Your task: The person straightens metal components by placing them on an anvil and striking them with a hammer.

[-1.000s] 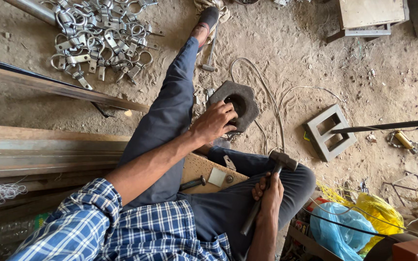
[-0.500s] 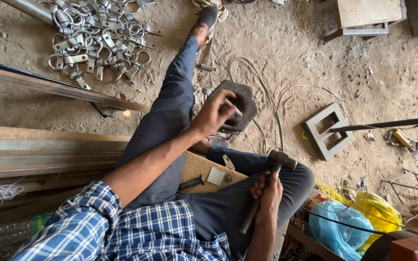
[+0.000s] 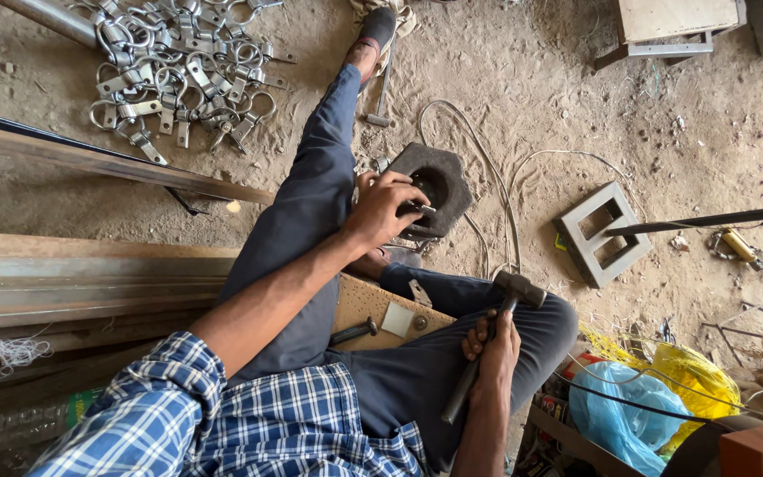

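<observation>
Left hand (image 3: 386, 208) fingers pinch a small metal piece (image 3: 423, 208) on the dark hexagonal iron block (image 3: 434, 185), centre frame; right hand (image 3: 490, 352) fingers wrap the steel hammer (image 3: 507, 300); best kept steady

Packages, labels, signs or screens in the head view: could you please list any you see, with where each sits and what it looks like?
Blue plastic bag: lower right, by the bent knee; crumpled, translucent.
Yellow plastic bag: just right of the blue one; crumpled, bright yellow.
White square patch: on the brown board beside the lap; flat and plain, possibly a label.
Green-labelled package: lower left edge under the metal bars; mostly hidden.
No signs or screens.
</observation>
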